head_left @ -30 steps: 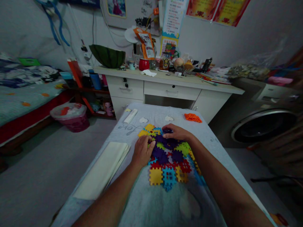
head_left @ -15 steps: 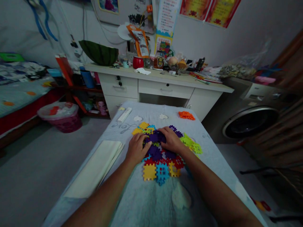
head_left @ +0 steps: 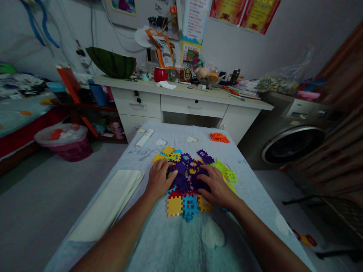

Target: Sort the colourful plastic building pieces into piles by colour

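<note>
Here, the left hand (head_left: 160,179) curves over purple pieces (head_left: 181,174) between the hands, whether gripping any cannot be told; the right hand (head_left: 217,185), fingers parted, rests on their right side. Beyond both hands lie orange pieces (head_left: 219,137).

Script lettering on the light blue cloth (head_left: 170,241), apparently "Love"; the other writing is too small or blurred to be read.
Lines of Chinese characters are printed on the tall white-and-blue poster (head_left: 195,22), and blurred lines are borne by the two red-and-yellow sheets (head_left: 228,10) beside it. Illegible handwriting is carried by the grey board (head_left: 141,20). A dark label with a yellow mark is worn by the jar (head_left: 186,71); small unreadable print is shown on the orange-and-white pouch (head_left: 164,47).
</note>
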A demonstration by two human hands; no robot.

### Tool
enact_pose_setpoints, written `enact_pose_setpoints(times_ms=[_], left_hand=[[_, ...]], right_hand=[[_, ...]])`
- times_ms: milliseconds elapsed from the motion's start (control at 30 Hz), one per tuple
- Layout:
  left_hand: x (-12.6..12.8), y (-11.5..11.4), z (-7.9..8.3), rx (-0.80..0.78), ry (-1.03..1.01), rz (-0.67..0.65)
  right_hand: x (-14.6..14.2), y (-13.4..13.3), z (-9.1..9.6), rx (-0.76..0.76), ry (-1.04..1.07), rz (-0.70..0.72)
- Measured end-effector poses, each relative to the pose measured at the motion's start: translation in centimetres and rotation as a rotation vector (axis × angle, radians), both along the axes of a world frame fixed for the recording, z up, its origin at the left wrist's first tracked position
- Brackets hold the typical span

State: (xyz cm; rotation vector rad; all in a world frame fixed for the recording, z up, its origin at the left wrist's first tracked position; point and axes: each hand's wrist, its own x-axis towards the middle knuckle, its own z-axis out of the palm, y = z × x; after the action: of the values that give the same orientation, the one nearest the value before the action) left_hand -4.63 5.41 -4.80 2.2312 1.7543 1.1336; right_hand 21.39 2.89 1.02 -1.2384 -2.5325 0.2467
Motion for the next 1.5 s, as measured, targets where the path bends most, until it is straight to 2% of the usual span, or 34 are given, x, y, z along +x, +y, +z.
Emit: enact_pose_setpoints(times_ms=[133,233,400,633,733,867,933,1000,1100,1167,1300,1367,1433,1500], left_hand=[[0.0,-0.3,0.0,-0.001,0.034,0.01],[0.0,-0.3,0.0,-0.01,0.05,-0.017],[0.1,0.0,0.0,-0.015,0.085,-0.035],[-0.1,0.3,-0.6,-0.015,0.07,-0.012],[-0.2,0.4,-0.7,-0.014,0.048,-0.006],[-0.2,0.5,-0.8,-0.012,0.04,-0.003],[-0.2,0.5,-0.8,-0.011,0.047,0.0],[-0.2,0.5,-0.9,-0.015,0.061,0.003],[-0.2,0.5,-1.1,-0.022,0.08,0.003],[-0.3,0.5,-1.1,-0.021,0.083,0.005],[-0.3,0.6,-1.1,-0.019,0.072,0.008],[-0.3,0.6,-1.2,-0.023,0.076,0.005],[-0.3,0.6,-1.2,-0.028,0.079,0.003],[-0.4,0.6,-1.3,-0.035,0.084,0.002]], right_hand=[[1.8,-0.3,-1.0,-0.064,-0.037,-0.161],[2.4,-0.1,-1.9,-0.109,-0.04,-0.22],[1.9,1.2,-3.1,-0.089,-0.031,-0.213],[-0.7,5.1,-3.8,-0.034,0.045,-0.165],[-1.0,5.8,-3.5,0.009,0.1,-0.129],[0.4,5.2,-2.1,0.035,0.141,-0.098],[1.6,5.0,-1.0,-0.014,0.139,-0.068],[3.0,5.3,0.1,-0.107,0.166,0.025],[4.9,7.4,1.2,-0.204,0.291,0.119],[5.9,10.0,1.2,-0.178,0.361,0.005],[7.0,16.7,-0.3,-0.007,0.314,-0.529],[7.3,19.7,-1.2,-0.002,0.258,-0.759],[7.5,22.1,-1.9,-0.032,0.223,-0.918],[7.7,23.9,-2.4,-0.07,0.197,-1.003]])
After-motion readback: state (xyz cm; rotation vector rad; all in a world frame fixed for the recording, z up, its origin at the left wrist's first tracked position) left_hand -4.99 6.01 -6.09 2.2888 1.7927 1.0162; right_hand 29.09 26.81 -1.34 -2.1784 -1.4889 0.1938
